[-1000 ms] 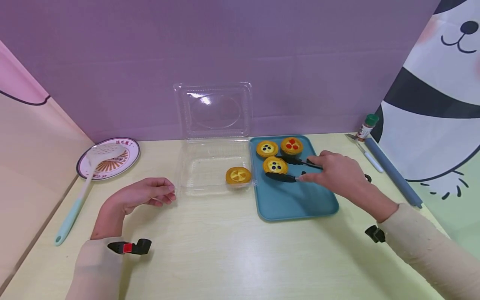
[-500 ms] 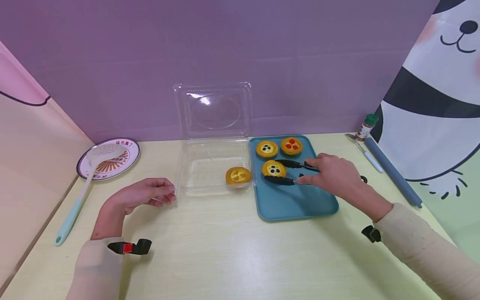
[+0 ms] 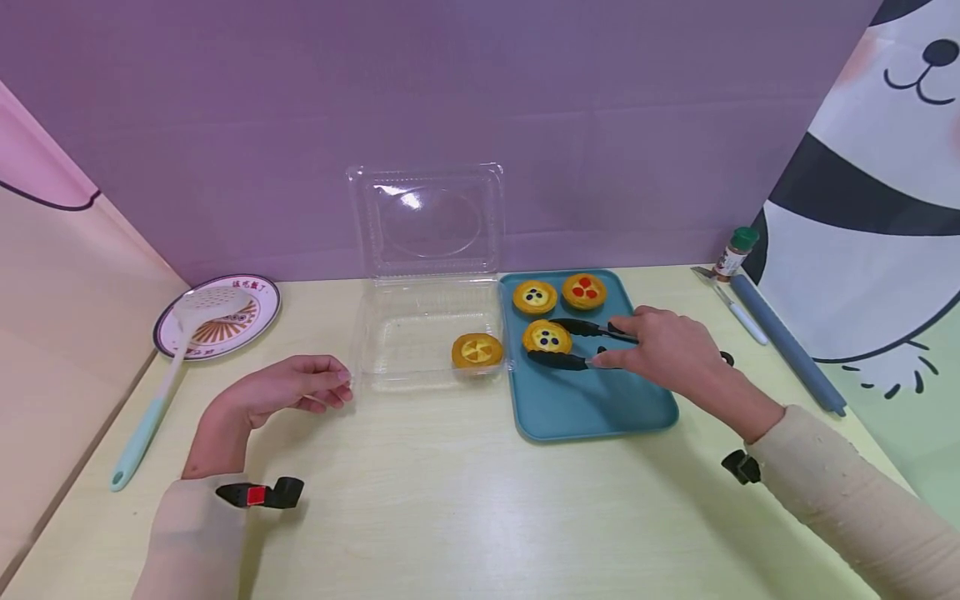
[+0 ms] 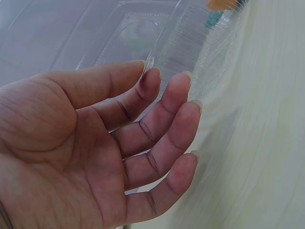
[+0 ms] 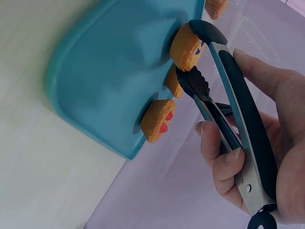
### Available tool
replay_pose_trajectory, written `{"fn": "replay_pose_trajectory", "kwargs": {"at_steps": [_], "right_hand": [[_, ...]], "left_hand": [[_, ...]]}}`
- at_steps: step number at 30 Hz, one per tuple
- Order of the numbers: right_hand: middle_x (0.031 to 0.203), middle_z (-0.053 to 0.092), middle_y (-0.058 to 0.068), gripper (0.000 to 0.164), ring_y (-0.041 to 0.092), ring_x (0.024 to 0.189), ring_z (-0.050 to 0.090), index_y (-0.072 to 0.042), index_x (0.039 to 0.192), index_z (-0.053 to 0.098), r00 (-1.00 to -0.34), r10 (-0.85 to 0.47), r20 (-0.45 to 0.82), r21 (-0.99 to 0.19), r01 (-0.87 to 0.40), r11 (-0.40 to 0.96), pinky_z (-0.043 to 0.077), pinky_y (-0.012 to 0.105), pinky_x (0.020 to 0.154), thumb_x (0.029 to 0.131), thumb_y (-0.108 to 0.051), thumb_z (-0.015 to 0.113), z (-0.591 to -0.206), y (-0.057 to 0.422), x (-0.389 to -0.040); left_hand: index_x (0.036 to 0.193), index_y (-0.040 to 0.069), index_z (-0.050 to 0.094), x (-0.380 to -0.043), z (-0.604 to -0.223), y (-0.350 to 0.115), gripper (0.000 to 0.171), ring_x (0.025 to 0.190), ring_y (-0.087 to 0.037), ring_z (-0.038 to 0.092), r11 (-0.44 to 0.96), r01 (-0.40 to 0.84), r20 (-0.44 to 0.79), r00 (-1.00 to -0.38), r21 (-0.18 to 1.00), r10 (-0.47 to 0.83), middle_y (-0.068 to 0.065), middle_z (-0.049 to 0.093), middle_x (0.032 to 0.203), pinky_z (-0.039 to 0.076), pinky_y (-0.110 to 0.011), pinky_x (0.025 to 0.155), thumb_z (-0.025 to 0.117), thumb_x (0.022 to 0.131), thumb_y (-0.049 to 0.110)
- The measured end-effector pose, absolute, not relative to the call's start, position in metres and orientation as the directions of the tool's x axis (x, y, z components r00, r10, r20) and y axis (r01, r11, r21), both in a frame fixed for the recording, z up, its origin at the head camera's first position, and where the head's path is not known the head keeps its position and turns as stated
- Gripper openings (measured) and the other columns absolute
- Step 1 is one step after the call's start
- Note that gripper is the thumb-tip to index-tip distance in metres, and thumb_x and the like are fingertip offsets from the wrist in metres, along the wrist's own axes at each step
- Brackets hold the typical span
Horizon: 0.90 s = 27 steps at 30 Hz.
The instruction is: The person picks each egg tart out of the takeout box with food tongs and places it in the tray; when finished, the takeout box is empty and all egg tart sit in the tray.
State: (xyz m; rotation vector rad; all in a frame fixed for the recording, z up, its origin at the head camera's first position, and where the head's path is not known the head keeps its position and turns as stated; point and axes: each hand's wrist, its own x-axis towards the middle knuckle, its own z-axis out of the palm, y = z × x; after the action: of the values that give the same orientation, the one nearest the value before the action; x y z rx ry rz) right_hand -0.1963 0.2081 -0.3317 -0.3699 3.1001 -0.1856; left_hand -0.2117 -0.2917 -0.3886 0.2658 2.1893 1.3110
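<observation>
Right grip (image 3: 663,346): curled round the handles of the tongs (image 5: 252,126), thumb on one arm and fingers on the other.
Tongs: black scalloped tips, pointing left, one on the far side and one on the near side of a blue-dotted tart (image 3: 546,337).
Blue-dotted tart: between the tips, over the left part of the tray (image 3: 592,408); whether it clears the surface I cannot tell.
Tray: blue-green, rounded corners, lying right of centre on the counter (image 3: 420,483).
Other tarts on the tray: a second blue-dotted one (image 3: 535,297) in the far left corner, with a red-topped one (image 3: 584,292) just to its right.
Clear container (image 3: 405,333): just left of the tray, its lid (image 3: 427,221) raised at the far side.
Tart in the container: a yellow-segmented one (image 3: 477,352), in the near right corner.
Left grip (image 3: 281,392): thumb and forefinger pinching the container's near left corner, the other fingers loosely bent and apart.
Far left: a patterned plate (image 3: 262,304), with the white head of a skimmer (image 3: 202,308) over it and the mint handle running toward the near left.
Far right: a green-capped jar (image 3: 737,252), a white-handled knife (image 3: 748,323) and a long blue roll (image 3: 787,343), near one another.
Behind: a purple backdrop (image 3: 450,83).
</observation>
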Motion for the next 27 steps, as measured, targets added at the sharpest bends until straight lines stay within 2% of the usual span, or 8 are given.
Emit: {"fn": "replay_pose_trajectory", "kwargs": {"at_steps": [14,20,27], "right_hand": [[0.122,0.064,0.019,0.081,0.025,0.083,0.064,-0.009,0.141,0.057,-0.971,-0.237,-0.021,-0.115,-0.233,0.966,0.049,0.034,0.057,0.082,-0.062,0.073,-0.331,0.208,-0.198],[0.126,0.063,0.02,0.085,0.027,0.086,0.065,-0.01,0.143,0.055,-0.974,-0.222,-0.037,-0.108,-0.217,0.97,0.05,0.036,0.058,0.081,-0.066,0.072,-0.329,0.208,-0.198],[0.129,0.059,0.021,0.092,0.027,0.083,0.063,-0.01,0.147,0.05,-0.982,-0.181,-0.048,-0.118,-0.175,0.977,0.046,0.033,0.054,0.079,-0.066,0.072,-0.317,0.211,-0.198]], "left_hand": [[0.116,-0.003,0.057,-0.212,-0.388,-0.292,0.034,0.098,-0.022,0.066,0.504,-0.118,-0.371,-0.818,0.856,0.439,-0.008,0.068,0.104,0.054,-0.033,0.088,0.055,0.103,0.029],[0.115,-0.002,0.057,-0.212,-0.39,-0.293,0.034,0.098,-0.021,0.066,0.501,-0.12,-0.371,-0.819,0.857,0.438,-0.007,0.068,0.104,0.054,-0.033,0.088,0.056,0.103,0.03],[0.114,0.0,0.058,-0.213,-0.39,-0.293,0.034,0.098,-0.022,0.066,0.509,-0.11,-0.368,-0.819,0.854,0.441,-0.007,0.068,0.105,0.054,-0.034,0.089,0.056,0.103,0.032]]}}
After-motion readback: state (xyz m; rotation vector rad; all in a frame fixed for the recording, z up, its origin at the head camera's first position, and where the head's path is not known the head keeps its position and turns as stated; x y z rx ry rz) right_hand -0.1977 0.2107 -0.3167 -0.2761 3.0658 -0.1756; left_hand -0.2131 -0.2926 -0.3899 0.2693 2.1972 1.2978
